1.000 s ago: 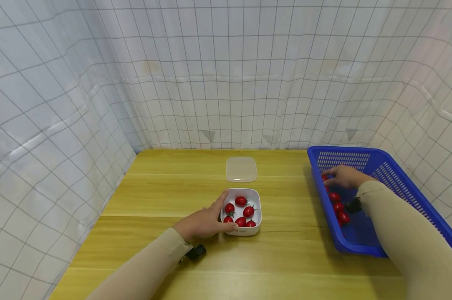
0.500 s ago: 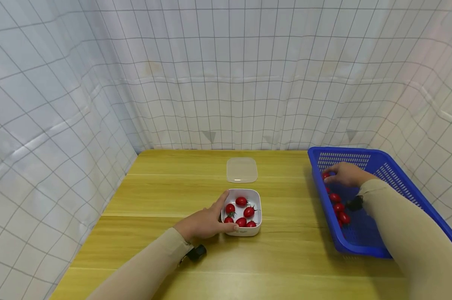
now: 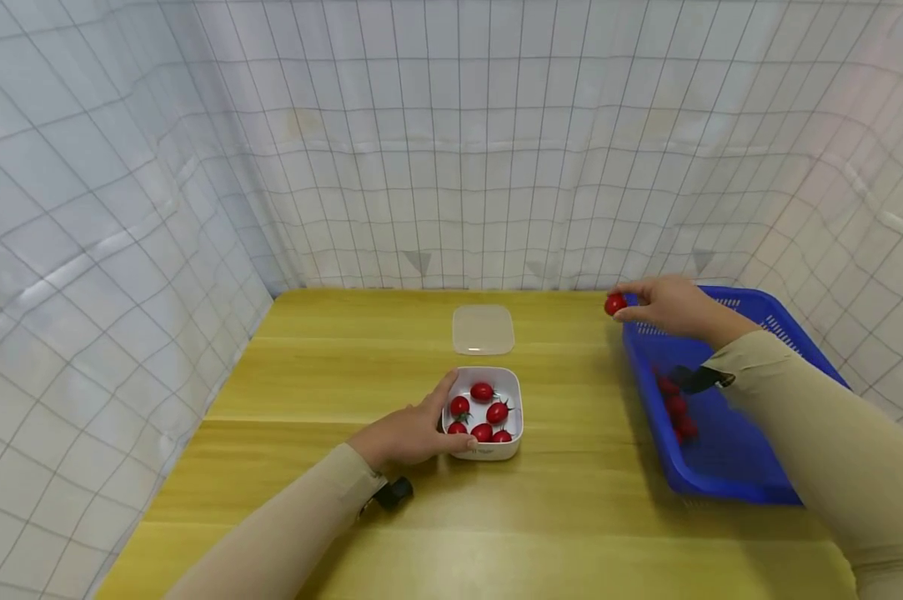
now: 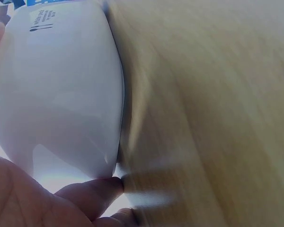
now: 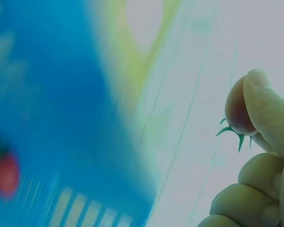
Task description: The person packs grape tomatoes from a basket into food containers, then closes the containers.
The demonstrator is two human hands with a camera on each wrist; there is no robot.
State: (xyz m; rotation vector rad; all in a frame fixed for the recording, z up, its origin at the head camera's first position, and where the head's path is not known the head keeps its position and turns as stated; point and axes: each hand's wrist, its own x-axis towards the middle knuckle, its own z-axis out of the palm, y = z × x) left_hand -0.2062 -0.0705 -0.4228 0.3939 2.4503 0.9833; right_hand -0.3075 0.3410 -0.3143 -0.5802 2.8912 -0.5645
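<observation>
The right hand point(image 3: 669, 307) is raising a tomato point(image 3: 614, 303) out of the blue basket point(image 3: 729, 458)

Thumb and fingers are pinching it; the blue basket is lying below and right of those fingertips. The left hand point(image 3: 413, 429) is gripping the white box point(image 3: 496, 452) between thumb and fingers. The tomato is looking light, smooth, slippery and easily bruised; a soft pinch on its sides, off the green cap point(image 5: 234, 130), is probably suiting it. Unlike half a second ago, the right hand is hovering at the rim, not reaching inside; the left hand is staying put
</observation>
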